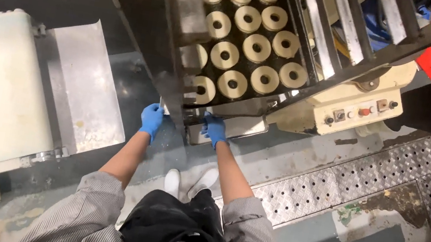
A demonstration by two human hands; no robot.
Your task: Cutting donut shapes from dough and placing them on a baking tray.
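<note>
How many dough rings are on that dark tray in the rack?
16 dough rings show on the dark tray, in slanted rows; two at the top are cut by the picture's edge, and the rack post may hide more.

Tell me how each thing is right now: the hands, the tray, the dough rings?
left hand: gloved blue, gripping the tray's near edge
right hand: gloved blue, gripping the same edge
metal tray: low in the rack, held
dough rings: unbaked, in rows on an upper tray
</note>
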